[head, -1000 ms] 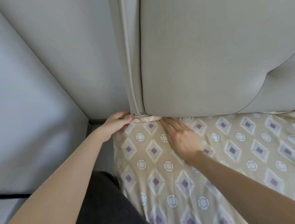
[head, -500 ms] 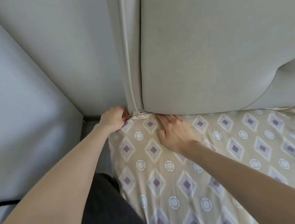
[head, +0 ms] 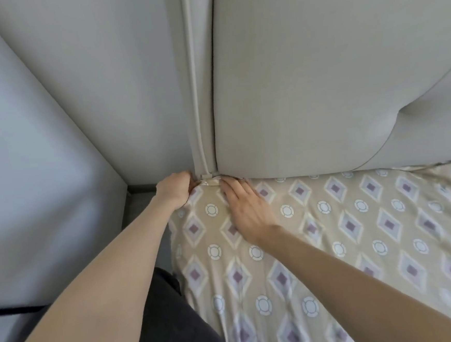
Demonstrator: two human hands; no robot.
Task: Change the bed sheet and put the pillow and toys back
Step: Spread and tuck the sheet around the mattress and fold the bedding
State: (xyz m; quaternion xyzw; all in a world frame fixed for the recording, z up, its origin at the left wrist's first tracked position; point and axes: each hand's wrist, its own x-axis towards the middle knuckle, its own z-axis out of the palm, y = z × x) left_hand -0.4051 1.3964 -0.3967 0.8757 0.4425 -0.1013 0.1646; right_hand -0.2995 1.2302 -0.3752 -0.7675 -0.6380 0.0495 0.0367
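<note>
At frame centre, your left hand [head: 176, 189] grips the bed sheet [head: 332, 243] corner; your right hand [head: 246, 207] presses flat, fingers straight, beside it.

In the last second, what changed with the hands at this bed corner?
The left hand curled its fingers in and now grips the corner of the sheet beside the headboard. The right hand stayed flat on the sheet, fingertips at the headboard's lower edge.

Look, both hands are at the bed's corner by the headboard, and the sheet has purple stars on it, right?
Not stars. The head view shows purple diamonds on the sheet. The left hand and right hand are indeed at the corner by the headboard.
</note>
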